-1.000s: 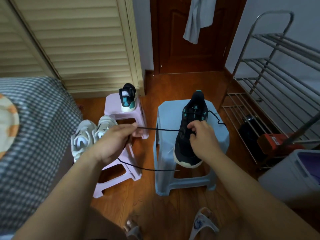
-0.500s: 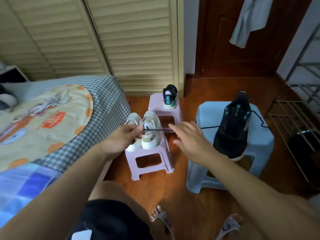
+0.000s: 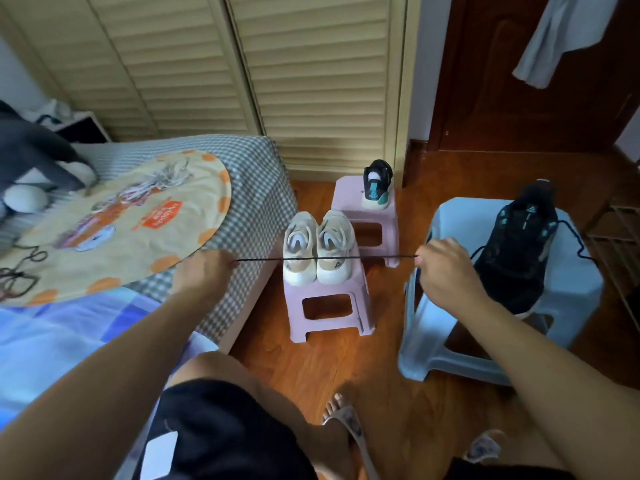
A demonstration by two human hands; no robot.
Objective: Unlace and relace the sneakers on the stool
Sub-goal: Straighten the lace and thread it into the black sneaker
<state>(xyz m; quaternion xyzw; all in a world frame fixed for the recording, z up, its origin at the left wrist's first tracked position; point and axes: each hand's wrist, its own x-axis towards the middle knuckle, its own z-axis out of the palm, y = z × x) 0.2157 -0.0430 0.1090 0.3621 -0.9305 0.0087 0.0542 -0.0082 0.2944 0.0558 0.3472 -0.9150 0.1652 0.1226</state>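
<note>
Black sneaker (image 3: 519, 251) sits on pale blue stool (image 3: 460, 216), toe toward person, heel away; teal accents near eyelets, pale sole edge at toe. Tongue area open, lace mostly pulled out. Black lace (image 3: 325, 259) stretched taut, level, between both hands, crossing in front of beige sneaker pair (image 3: 318, 247) on pink stool (image 3: 329, 306). Left hand (image 3: 204, 271) pinches lace end; right hand (image 3: 446, 268) grips lace just beside black sneaker. Loose lace loop trails off sneaker's right side.

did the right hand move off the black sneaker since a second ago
Yes. The right hand has left the black sneaker and moved left past the blue stool's edge, pinching the black lace.
</note>
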